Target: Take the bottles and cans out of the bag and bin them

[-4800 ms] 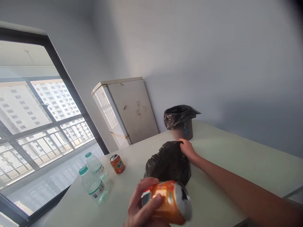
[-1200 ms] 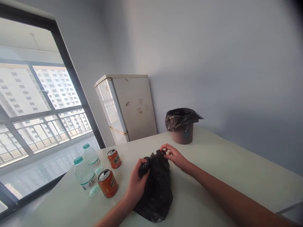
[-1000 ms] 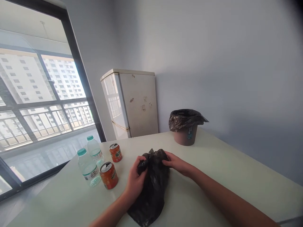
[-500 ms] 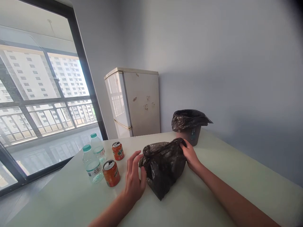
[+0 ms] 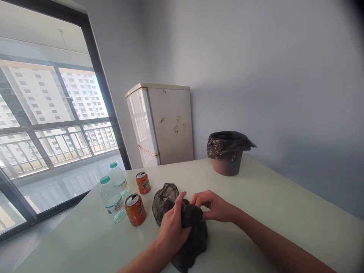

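Observation:
A crumpled black plastic bag (image 5: 196, 237) lies gathered between my two hands over the near part of the table. Curled around its bunched middle is my left hand (image 5: 174, 225), which hides part of the folds. From the right, my right hand (image 5: 214, 206) pinches the bag's upper edge with thumb and fingers. One puffed-out part of the bag spreads to the left, past my left fingers. Closest to that part stands an orange drink can (image 5: 135, 210), opened at the top. A second orange can (image 5: 143, 183) stands farther back.
Two clear plastic bottles with green caps, the front bottle (image 5: 113, 201) and the rear bottle (image 5: 119, 180), stand left of the cans. A brown bin (image 5: 227, 165) with a black liner is at the table's far edge. Behind the table (image 5: 273, 227) stand a white refrigerator (image 5: 173, 125) and a wall.
My right hand has come left and down, bringing the bag's edge to my left hand. The left fingers have closed on the bag, which is now bunched and lower.

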Demonstrator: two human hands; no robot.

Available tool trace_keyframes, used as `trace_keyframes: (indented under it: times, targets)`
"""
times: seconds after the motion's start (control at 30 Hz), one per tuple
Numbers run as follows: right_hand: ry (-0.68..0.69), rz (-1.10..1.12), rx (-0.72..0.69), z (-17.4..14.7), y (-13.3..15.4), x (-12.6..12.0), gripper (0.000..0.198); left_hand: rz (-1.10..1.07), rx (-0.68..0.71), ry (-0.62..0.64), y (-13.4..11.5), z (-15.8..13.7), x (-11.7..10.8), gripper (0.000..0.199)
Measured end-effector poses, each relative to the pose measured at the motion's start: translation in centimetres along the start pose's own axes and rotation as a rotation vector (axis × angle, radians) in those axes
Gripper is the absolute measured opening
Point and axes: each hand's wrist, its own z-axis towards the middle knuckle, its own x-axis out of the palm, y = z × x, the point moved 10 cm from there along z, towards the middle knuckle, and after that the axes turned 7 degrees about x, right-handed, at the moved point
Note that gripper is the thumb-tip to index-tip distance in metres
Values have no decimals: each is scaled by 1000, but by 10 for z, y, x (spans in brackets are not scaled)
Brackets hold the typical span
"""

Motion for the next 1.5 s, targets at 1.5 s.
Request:
trace_keyframes:
  times: [1.5]
  targets:
    - [165, 133, 214, -4, -5, 26, 60, -84, 43, 180, -5, 0, 26, 20]
